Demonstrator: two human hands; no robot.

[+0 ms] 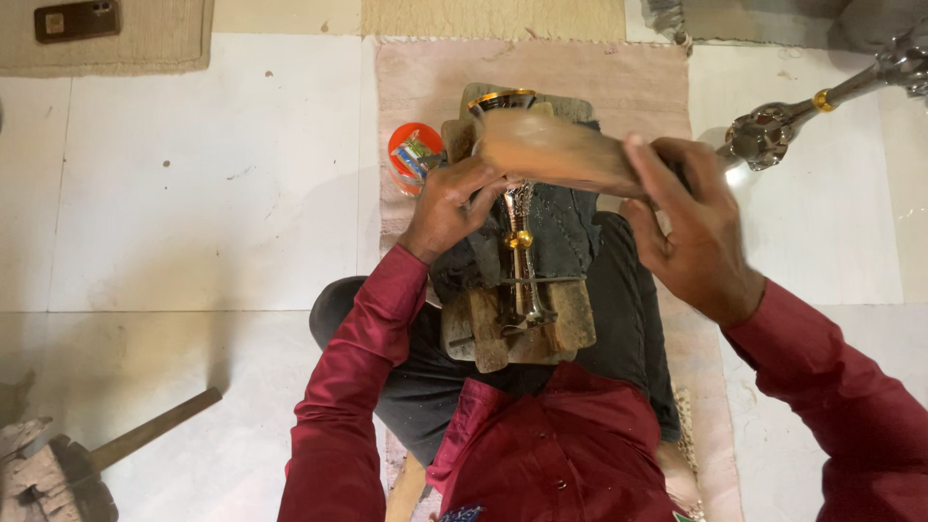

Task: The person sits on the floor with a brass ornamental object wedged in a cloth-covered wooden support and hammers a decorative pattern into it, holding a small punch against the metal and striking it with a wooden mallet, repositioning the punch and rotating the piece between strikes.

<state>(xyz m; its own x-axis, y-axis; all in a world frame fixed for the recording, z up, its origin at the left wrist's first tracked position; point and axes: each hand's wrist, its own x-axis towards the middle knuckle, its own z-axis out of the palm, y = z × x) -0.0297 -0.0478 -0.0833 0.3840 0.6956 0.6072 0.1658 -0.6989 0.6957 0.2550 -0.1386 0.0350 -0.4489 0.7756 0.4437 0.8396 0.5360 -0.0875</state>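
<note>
While the metal goblet-shaped piece (519, 242) lies lengthwise on a wooden block (570, 324) over the lap, left hand (452, 205) grips its stem near the cup; right hand (691, 227) grasps a blurred tan wooden tool (551, 150) across the cup end.

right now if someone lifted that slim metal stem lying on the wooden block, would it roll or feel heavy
The metal stem looks rigid and probably heavy for its size, being polished metal. Its round shaft would likely roll if freed, though the left hand and a crossbar on the wooden block seem to pin it. The shiny surface may be slippery.
</note>
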